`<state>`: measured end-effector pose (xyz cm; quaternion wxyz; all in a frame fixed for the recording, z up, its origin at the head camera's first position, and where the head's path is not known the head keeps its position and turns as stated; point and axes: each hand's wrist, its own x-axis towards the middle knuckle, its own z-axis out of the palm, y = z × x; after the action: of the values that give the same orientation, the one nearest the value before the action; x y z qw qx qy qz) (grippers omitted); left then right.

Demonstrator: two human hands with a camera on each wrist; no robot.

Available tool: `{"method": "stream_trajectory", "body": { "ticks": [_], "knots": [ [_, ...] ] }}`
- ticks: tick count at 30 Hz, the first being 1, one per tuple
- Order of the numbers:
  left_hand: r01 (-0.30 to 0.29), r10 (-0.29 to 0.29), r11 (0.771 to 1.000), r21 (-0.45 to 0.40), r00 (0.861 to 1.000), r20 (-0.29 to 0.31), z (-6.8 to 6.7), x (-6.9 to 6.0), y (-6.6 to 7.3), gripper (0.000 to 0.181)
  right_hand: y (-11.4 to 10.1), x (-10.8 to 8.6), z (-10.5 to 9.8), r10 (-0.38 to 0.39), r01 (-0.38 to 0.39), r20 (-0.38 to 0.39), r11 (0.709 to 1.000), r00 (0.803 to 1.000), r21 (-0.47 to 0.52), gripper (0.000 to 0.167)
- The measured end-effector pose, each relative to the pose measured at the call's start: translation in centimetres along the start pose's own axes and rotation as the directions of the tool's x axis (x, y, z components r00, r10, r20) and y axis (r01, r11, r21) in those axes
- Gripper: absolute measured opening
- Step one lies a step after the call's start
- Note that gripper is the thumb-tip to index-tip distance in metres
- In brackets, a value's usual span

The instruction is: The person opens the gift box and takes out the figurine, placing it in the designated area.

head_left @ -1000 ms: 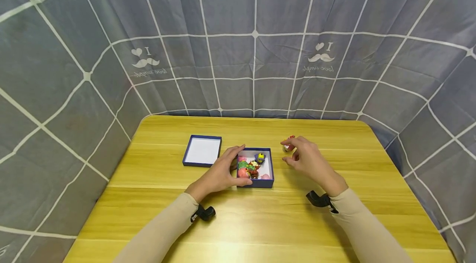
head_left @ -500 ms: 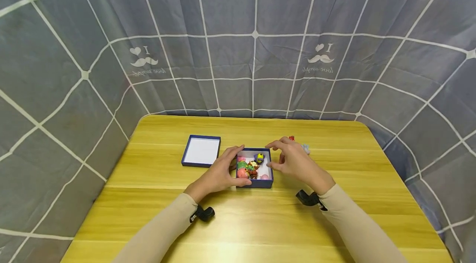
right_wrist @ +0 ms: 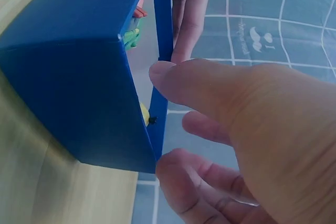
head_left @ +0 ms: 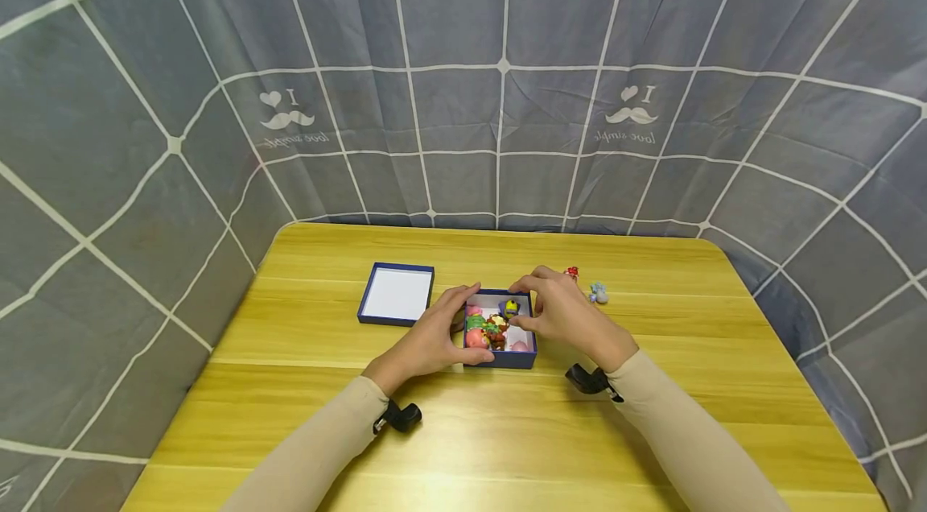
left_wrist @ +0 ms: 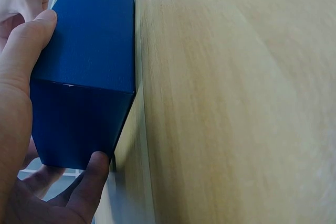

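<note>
A small blue box [head_left: 500, 361] with a white inside stands without its lid in the head view. In it lie several small toy figurines: a yellow-and-blue one [head_left: 510, 308] at the back, green, brown and pink ones [head_left: 478, 337] along the left, and a pale pink one [head_left: 519, 346] at front right. My left hand [head_left: 429, 339] holds the box from its left, thumb at the front and fingers toward the back. My right hand [head_left: 568, 315] is at the box's right rim, thumb and index apart, thumb tip over the opening. Nothing shows between them.
The box lid [head_left: 396, 294] lies inside up on the wooden table [head_left: 463, 448], left of the box. Beyond my right hand are a red figurine [head_left: 572, 273], partly hidden, and a blue-grey figurine [head_left: 599, 293]. A grey checked curtain [head_left: 463, 117] surrounds the table.
From beside the red figurine, my right hand has moved left to the box's right rim, uncovering the blue-grey figurine. My left hand has stayed on the box.
</note>
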<state>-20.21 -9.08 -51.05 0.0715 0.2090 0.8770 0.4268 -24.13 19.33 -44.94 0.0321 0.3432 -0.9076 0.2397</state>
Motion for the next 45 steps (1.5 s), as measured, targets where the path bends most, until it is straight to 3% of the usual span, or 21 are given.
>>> {"method": "stream_trajectory", "body": {
  "ticks": [13, 29, 45],
  "knots": [
    [0.005, -0.005, 1.000, 0.004, 1.000, 0.003, 0.0, 0.1, 0.0, 0.121, 0.0, 0.6, 0.6, -0.010, 0.010, 0.006, 1.000, 1.000, -0.025, 0.036],
    [0.004, -0.004, 1.000, -0.005, 1.000, -0.010, -0.3, 0.1, 0.4, 0.119, -0.4, 1.4, 1.5, 0.000, -0.003, -0.019, 0.984, 1.000, -0.180, 0.024],
    [0.010, -0.011, 1.000, -0.003, 1.000, -0.008, -0.2, 0.1, 0.3, 0.121, -0.1, 1.4, 1.5, 0.027, -0.030, -0.022, 0.986, 0.999, -0.163, 0.020]
  ]
}}
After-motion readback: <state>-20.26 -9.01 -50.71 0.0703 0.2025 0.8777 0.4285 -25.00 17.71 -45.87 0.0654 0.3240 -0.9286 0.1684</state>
